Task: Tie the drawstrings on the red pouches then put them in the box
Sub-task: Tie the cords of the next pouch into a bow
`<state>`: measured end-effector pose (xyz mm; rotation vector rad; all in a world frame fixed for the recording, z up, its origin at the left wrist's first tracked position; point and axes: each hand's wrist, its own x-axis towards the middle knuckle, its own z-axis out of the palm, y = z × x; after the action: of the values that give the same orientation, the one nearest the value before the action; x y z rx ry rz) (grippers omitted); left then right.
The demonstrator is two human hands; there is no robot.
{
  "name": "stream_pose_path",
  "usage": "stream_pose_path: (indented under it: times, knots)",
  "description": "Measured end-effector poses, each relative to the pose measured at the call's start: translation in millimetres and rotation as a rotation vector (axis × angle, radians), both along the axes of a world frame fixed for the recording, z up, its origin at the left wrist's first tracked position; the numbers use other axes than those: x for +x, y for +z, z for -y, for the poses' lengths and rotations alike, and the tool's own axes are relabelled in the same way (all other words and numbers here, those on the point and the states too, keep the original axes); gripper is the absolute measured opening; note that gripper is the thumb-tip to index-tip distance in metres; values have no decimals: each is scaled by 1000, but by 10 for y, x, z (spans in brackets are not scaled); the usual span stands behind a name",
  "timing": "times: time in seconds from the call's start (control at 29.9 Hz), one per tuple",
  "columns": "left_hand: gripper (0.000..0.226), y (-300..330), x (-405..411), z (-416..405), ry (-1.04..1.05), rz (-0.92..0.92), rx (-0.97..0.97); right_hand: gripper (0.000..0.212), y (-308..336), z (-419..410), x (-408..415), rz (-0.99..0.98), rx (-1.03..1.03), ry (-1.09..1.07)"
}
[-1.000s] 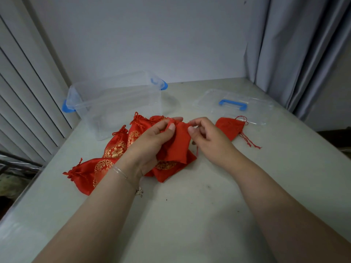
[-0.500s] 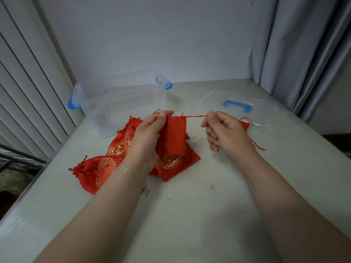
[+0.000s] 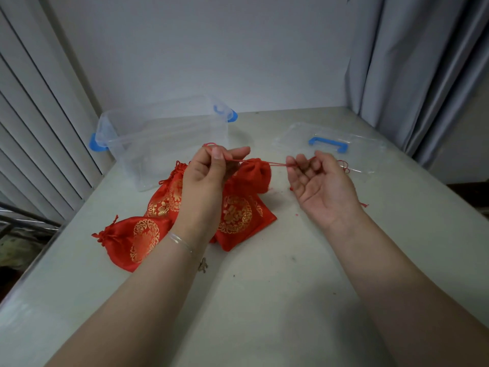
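Pouch (image 3: 252,174) hangs between both hands above the bench (image 3: 264,300), its mouth already gathered. Left hand (image 3: 209,176) pinches one drawstring (image 3: 232,160) between thumb and forefinger; right hand (image 3: 317,181), palm up and fingers loosely curled, hooks the other string end. Pull both ends evenly outward until the neck cinches, then cross them close to the fabric so the knot seats tight. Box (image 3: 164,144) stands open at far left, apparently empty; more pouches (image 3: 137,237) lie beneath.

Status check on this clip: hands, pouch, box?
Both hands, left hand and right hand, pulling drawstrings apart. Pouch cinched between them, not yet knotted. Box open, empty. Nothing blocking.
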<state>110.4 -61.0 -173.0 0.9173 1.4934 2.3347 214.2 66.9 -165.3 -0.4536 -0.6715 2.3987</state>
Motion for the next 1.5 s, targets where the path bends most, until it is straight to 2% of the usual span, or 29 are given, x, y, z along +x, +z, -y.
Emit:
stream_pose_path:
  times: [0.1,0.17,0.3,0.37,0.47,0.53,0.6,0.84,0.87,1.0,1.07,1.2,1.37,1.5]
  knots:
    - [26,27,68,30,-14,-99,63,35,-54,-8,-31,200,-56,164]
    - [25,46,111,47,-46,-155,46,34,-68,-11,-27,290,-18,255]
    - [25,52,119,30,-12,-273,-279,34,-46,-41,-7,304,105,211]
    - [19,47,116,14,-83,-189,-434,34,-21,-40,-3,285,270,165]
    - [9,42,101,17,-212,-65,-561,34,-8,-9,-15,327,689,41]
    - [12,41,88,38,-249,-94,-622,34,-26,16,-21,372,946,-70]
    - [16,53,100,59,-283,-140,-675,34,-45,46,-19,376,1050,-99]
    - [10,100,180,92,-423,-178,-685,29,-117,152,-70,319,1078,-43]
    - [9,98,172,89,-399,-149,-650,28,-112,158,-72,316,1054,12]
    - [12,96,73,98,-279,19,-481,53,-105,66,-22,368,1111,288]
    - [13,108,40,107,-279,86,-448,47,-115,37,-14,396,1157,321]
    - [14,106,9,113,-298,138,-455,4,-91,22,-9,423,1283,179]
    - [7,66,-21,112,-333,105,-489,17,-58,25,9,347,1278,72]
    - [13,51,-9,94,-360,109,-512,19,-74,60,6,342,1303,-65]
